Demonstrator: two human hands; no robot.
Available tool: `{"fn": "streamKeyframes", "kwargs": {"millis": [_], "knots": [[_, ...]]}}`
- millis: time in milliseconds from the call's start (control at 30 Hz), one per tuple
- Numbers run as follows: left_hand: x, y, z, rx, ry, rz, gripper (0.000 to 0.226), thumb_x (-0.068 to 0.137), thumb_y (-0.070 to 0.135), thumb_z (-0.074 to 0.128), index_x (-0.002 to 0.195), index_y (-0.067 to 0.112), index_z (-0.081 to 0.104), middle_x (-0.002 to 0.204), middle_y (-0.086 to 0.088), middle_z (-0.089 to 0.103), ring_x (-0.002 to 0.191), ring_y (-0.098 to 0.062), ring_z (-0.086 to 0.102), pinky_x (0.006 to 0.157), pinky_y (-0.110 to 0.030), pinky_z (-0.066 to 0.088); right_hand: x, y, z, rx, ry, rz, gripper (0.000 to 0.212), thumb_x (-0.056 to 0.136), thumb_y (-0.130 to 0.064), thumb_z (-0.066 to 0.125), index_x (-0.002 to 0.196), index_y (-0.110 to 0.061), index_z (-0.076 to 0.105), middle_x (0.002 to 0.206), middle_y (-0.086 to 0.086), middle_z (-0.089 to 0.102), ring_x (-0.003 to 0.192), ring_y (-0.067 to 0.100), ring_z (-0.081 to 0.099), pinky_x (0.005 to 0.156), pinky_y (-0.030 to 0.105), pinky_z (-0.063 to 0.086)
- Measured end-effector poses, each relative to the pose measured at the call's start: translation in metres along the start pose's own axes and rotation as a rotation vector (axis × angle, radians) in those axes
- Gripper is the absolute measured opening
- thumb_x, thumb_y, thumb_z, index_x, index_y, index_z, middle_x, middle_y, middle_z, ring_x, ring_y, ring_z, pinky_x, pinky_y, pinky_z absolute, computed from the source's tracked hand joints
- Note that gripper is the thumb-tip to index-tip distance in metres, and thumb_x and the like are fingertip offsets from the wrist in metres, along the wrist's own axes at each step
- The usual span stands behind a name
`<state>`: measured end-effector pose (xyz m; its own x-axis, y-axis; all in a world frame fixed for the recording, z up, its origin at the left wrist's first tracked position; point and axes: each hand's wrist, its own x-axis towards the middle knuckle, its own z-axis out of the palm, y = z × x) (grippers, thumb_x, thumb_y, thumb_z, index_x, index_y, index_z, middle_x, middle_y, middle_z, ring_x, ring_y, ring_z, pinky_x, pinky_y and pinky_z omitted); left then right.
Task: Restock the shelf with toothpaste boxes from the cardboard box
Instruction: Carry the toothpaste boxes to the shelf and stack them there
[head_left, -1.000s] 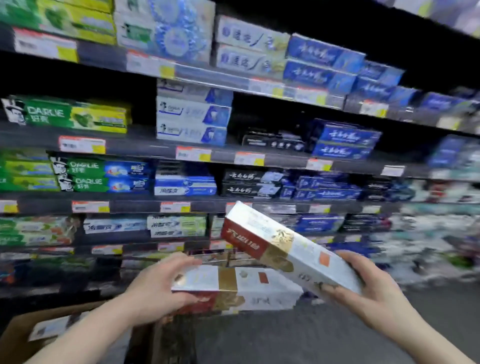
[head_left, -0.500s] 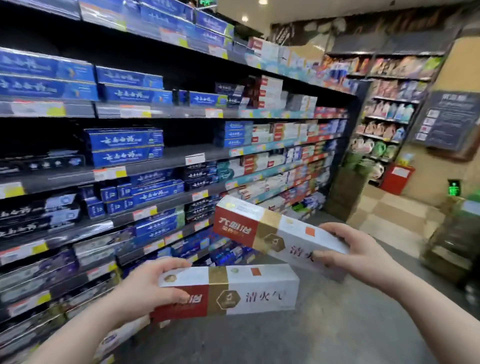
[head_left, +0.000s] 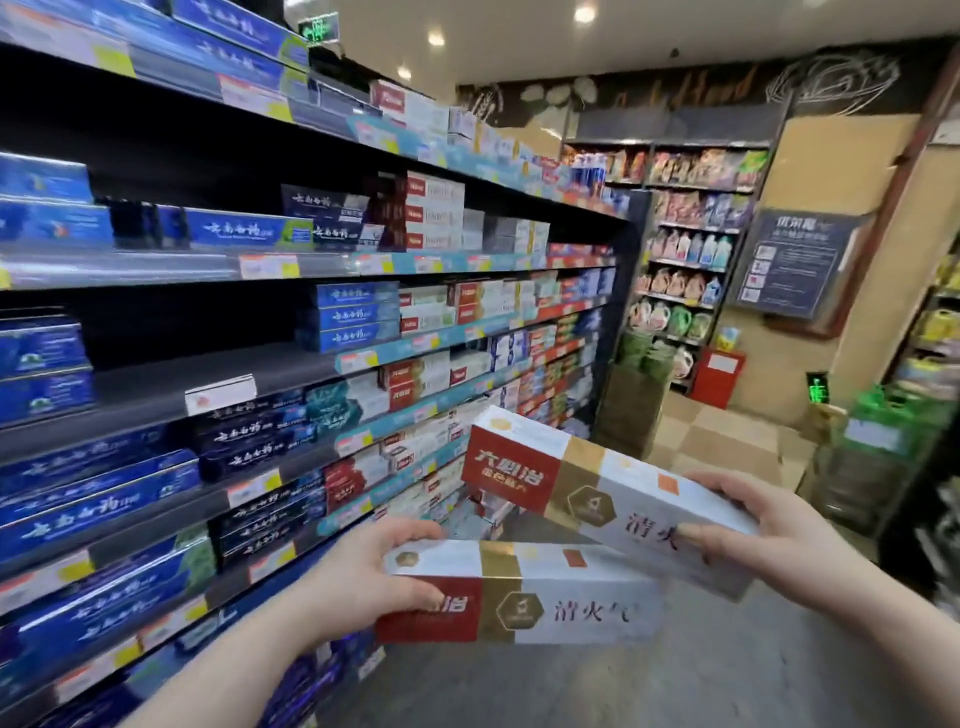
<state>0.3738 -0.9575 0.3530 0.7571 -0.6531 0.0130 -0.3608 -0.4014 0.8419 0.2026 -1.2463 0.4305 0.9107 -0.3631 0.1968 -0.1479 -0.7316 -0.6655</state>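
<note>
Closest, right of the shelf (head_left: 150, 389): left hand (head_left: 358, 577) gripping the red end of a level toothpaste box (head_left: 566, 603), fingers over its top edge, thumb on its front. Just above, slightly farther out from the shelf: right hand (head_left: 774, 535) clasping the white end of a second toothpaste box (head_left: 587, 488), tilted, red end toward the shelf. Beyond the shelf's far end: rows of bottles (head_left: 696, 248), then a red bin (head_left: 719, 379).

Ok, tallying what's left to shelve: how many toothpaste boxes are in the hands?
2. The lower box sits in the left hand, level; the upper box is in the right hand, tilted above it. More could hide behind them.
</note>
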Motion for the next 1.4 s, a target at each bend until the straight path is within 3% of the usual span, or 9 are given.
{"fn": "streamKeyframes", "kwargs": {"millis": [167, 300, 600, 667, 800, 933, 1133, 1267, 1400], "knots": [[0.117, 0.017, -0.002, 0.006, -0.071, 0.034, 0.047, 0.054, 0.034, 0.073, 0.098, 0.042, 0.057, 0.108, 0.014, 0.061, 0.095, -0.006, 0.061, 0.081, -0.022, 0.05, 0.091, 0.048, -0.024, 0.051, 0.061, 0.022, 0.039, 0.067, -0.037, 0.078, 0.103, -0.03, 0.063, 0.095, -0.011, 0.069, 0.086, -0.008, 0.058, 0.065, 0.003, 0.043], [0.2, 0.02, 0.013, -0.024, -0.111, 0.041, 0.044, 0.067, 0.027, 0.076, 0.102, 0.041, 0.054, 0.112, 0.02, 0.058, 0.095, 0.007, 0.06, 0.079, -0.012, 0.049, 0.156, 0.09, -0.039, 0.068, 0.092, 0.034, 0.034, 0.069, -0.026, 0.077, 0.097, -0.042, 0.065, 0.094, -0.015, 0.069, 0.087, -0.004, 0.06, 0.067, 0.006, 0.043], [0.373, 0.042, 0.047, -0.051, 0.028, -0.032, 0.043, 0.065, 0.023, 0.077, 0.1, 0.033, 0.054, 0.109, 0.016, 0.059, 0.097, 0.008, 0.058, 0.087, -0.015, 0.047, 0.349, 0.166, -0.08, 0.152, 0.044, -0.054, 0.047, 0.054, -0.055, 0.069, 0.098, -0.039, 0.061, 0.099, -0.019, 0.064, 0.084, -0.01, 0.058, 0.068, 0.013, 0.04], [0.407, 0.048, 0.051, -0.049, 0.077, -0.047, 0.045, 0.062, 0.029, 0.078, 0.101, 0.031, 0.054, 0.109, 0.017, 0.059, 0.098, 0.011, 0.056, 0.085, -0.007, 0.043, 0.396, 0.178, -0.096, 0.114, -0.023, -0.09, 0.056, 0.05, -0.056, 0.066, 0.102, -0.038, 0.059, 0.102, -0.02, 0.062, 0.087, -0.004, 0.059, 0.069, 0.013, 0.042], [0.47, 0.059, 0.052, 0.002, 0.128, -0.023, 0.068, 0.047, 0.057, 0.08, 0.106, 0.035, 0.055, 0.115, 0.016, 0.062, 0.106, 0.011, 0.056, 0.105, -0.024, 0.038, 0.489, 0.194, -0.125, 0.11, -0.098, -0.193, 0.033, 0.071, -0.043, 0.073, 0.099, -0.036, 0.057, 0.103, -0.019, 0.06, 0.087, -0.003, 0.059, 0.065, 0.002, 0.042], [0.52, 0.072, 0.041, 0.013, 0.285, -0.093, 0.045, 0.06, 0.031, 0.079, 0.099, 0.039, 0.057, 0.109, 0.023, 0.063, 0.09, 0.023, 0.055, 0.075, -0.004, 0.039, 0.573, 0.2, -0.131, 0.091, -0.143, -0.273, 0.047, 0.068, -0.041, 0.068, 0.112, -0.031, 0.054, 0.111, -0.019, 0.055, 0.096, -0.001, 0.055, 0.073, 0.01, 0.045], [0.596, 0.084, 0.002, -0.004, 0.321, -0.087, 0.048, 0.06, 0.028, 0.08, 0.1, 0.037, 0.055, 0.11, 0.017, 0.061, 0.087, 0.01, 0.063, 0.069, -0.01, 0.047, 0.687, 0.195, -0.121, 0.087, -0.182, -0.405, 0.056, 0.054, -0.071, 0.065, 0.101, -0.043, 0.053, 0.112, -0.016, 0.057, 0.1, 0.004, 0.058, 0.086, 0.027, 0.048], [0.651, 0.08, -0.029, -0.033, 0.364, -0.049, 0.052, 0.054, 0.026, 0.083, 0.099, 0.033, 0.059, 0.108, 0.006, 0.067, 0.089, -0.007, 0.069, 0.078, -0.026, 0.056, 0.763, 0.187, -0.11, 0.064, -0.178, -0.471, 0.035, 0.074, -0.037, 0.069, 0.103, -0.041, 0.049, 0.115, -0.012, 0.055, 0.1, 0.002, 0.054, 0.082, 0.022, 0.045], [0.717, 0.077, -0.061, -0.06, 0.411, -0.027, 0.045, 0.062, 0.02, 0.078, 0.1, 0.034, 0.058, 0.109, 0.005, 0.067, 0.084, -0.011, 0.072, 0.068, -0.023, 0.056, 0.852, 0.165, -0.103, 0.042, -0.149, -0.544, 0.034, 0.079, -0.031, 0.068, 0.109, -0.034, 0.052, 0.113, -0.011, 0.056, 0.096, -0.001, 0.054, 0.077, 0.019, 0.045]]}}
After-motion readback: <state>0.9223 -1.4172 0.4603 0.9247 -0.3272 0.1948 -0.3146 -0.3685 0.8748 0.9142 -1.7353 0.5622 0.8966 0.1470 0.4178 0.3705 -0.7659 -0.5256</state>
